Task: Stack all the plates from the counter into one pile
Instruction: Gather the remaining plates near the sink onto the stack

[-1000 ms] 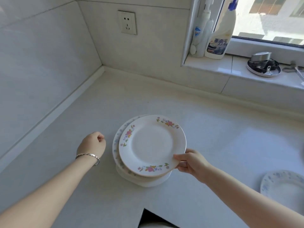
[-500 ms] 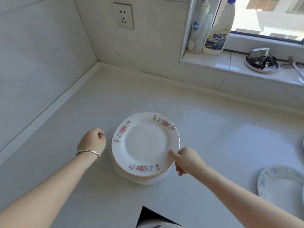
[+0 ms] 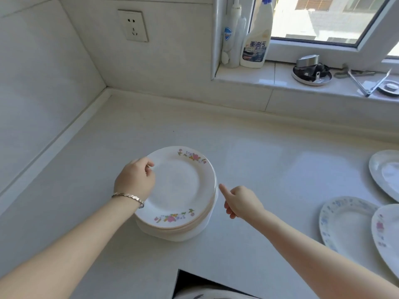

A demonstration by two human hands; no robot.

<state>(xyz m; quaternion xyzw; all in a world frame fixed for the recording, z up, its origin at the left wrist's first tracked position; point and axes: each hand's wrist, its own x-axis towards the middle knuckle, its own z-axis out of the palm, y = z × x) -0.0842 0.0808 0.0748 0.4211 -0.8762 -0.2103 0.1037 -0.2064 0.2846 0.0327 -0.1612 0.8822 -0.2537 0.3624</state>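
The pile (image 3: pixel 195 230) stands in the middle of the counter (image 3: pixel 269 169), in front of me and a little to the left. It is several plates deep. The top plate (image 3: pixel 177 186), white with pink flower sprays on its rim, sits close to square on the ones beneath. Only a narrow crescent of the lower rims shows at the right and near sides.

My left hand (image 3: pixel 135 180) is at the top plate's left rim, with fingers and thumb curled onto the edge, gripping it. My right hand (image 3: pixel 239 201) holds nothing. Its index finger is stretched toward the pile's right edge and the other fingers are curled in. I cannot tell whether the fingertip touches the pile or stops just short.

So the plate on top looks placed, and I judge this is the last bit of squaring up.

The job is not finished, though. Well apart to the right, three more plates lie flat on the counter: a blue-patterned plate (image 3: pixel 345 223), a flowered plate (image 3: pixel 386 238) overlapping its right side, and a pale plate (image 3: pixel 384 171) farther back. The last two are cut off by the edge of the view, so there may be more that I cannot see. Each of them has yet to come over onto the pile.

Beyond that, a spray bottle (image 3: pixel 257 44) stands on the window sill (image 3: pixel 259 78).
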